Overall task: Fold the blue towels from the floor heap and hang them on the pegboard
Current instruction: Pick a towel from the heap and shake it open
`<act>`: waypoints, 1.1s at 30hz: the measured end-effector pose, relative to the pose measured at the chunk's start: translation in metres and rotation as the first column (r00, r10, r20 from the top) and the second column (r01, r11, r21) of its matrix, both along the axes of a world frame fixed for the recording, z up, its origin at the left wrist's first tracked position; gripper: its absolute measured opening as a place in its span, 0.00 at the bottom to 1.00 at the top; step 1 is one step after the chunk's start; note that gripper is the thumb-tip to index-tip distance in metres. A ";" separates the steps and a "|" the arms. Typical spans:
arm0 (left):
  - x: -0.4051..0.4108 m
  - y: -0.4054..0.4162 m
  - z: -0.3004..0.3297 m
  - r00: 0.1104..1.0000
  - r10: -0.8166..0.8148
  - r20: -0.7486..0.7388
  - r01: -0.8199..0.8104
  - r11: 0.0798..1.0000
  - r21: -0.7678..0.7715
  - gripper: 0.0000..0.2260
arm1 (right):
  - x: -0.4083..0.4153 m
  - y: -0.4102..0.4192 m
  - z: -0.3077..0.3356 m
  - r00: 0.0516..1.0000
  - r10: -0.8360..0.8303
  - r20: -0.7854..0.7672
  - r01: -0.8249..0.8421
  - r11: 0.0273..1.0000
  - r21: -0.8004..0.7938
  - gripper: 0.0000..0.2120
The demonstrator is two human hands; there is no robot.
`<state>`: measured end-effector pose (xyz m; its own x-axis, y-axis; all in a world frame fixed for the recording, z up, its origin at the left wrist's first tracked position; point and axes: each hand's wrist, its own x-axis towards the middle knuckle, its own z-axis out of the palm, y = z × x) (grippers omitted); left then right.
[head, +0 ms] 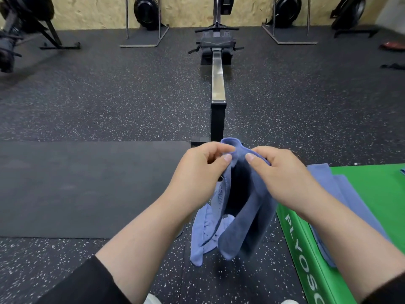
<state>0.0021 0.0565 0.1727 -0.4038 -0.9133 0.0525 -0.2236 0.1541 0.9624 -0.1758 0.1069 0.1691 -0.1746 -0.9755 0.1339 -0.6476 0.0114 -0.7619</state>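
Note:
A blue towel [247, 218] hangs in front of me, doubled over, its lower end dangling just above the floor. My left hand [197, 170] pinches its top edge on the left, and my right hand [282, 172] pinches the same edge on the right, thumbs close together. Below and behind it a lighter blue towel [201, 238] lies crumpled on the speckled floor. Another blue towel [341, 194] lies spread on the green plyo box [377, 187] at the right, partly hidden by my right forearm. No pegboard is in view.
A rowing machine rail [218, 80] runs away from me in the middle of the floor. A dark exercise mat [87, 187] lies to the left. More rowers and stands line the far wall. The green box edge is close on my right.

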 end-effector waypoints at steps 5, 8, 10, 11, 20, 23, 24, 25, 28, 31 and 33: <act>-0.001 0.000 0.000 0.999 0.021 -0.029 -0.022 0.999 -0.041 0.12 | 0.001 -0.001 -0.003 0.996 0.088 0.011 -0.088 0.995 0.056 0.14; -0.003 0.000 -0.002 0.996 0.009 0.088 -0.001 0.996 -0.093 0.13 | 0.003 -0.001 -0.001 0.991 0.134 -0.003 -0.133 0.989 0.068 0.12; -0.004 0.004 0.000 0.965 -0.009 0.262 0.055 0.984 -0.167 0.13 | 0.005 0.000 -0.001 0.982 0.189 0.023 -0.190 0.979 0.070 0.10; -0.005 0.004 0.000 0.946 -0.018 0.325 0.084 0.978 -0.190 0.14 | 0.006 0.000 -0.001 0.979 0.201 0.046 -0.204 0.977 0.067 0.10; 0.001 -0.003 -0.001 0.871 0.055 0.487 0.114 0.944 -0.310 0.10 | 0.000 0.001 -0.002 0.955 0.069 0.290 -0.080 0.996 0.027 0.05; 0.005 -0.007 0.001 0.883 0.160 0.442 0.022 0.925 -0.379 0.12 | -0.003 0.001 -0.003 0.981 0.081 0.178 -0.092 0.994 0.059 0.11; 0.008 -0.009 0.003 0.881 0.206 0.426 -0.023 0.918 -0.397 0.13 | -0.004 0.001 -0.003 0.990 0.090 0.112 -0.100 0.991 0.085 0.13; 0.011 -0.012 0.004 0.878 0.248 0.409 -0.068 0.911 -0.406 0.13 | -0.006 0.002 -0.003 0.994 0.093 0.051 -0.099 0.989 0.111 0.15; 0.022 -0.022 0.006 0.871 0.314 0.377 -0.147 0.900 -0.410 0.14 | -0.009 0.002 -0.004 0.997 0.073 0.005 -0.073 0.994 0.084 0.16; 0.025 -0.026 0.004 0.863 0.326 0.386 -0.162 0.902 -0.401 0.14 | -0.009 0.002 -0.001 0.992 0.066 0.104 -0.066 0.998 0.001 0.14; 0.023 -0.025 0.003 0.897 0.318 0.306 -0.202 0.913 -0.355 0.14 | -0.008 0.002 0.000 0.985 0.083 0.149 -0.079 0.996 -0.034 0.13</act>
<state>0.0252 0.0311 0.1756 -0.1984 -0.9485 0.2468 -0.6094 0.3166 0.7269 -0.1836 0.1089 0.1690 -0.1157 -0.9835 0.1393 -0.5236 -0.0588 -0.8499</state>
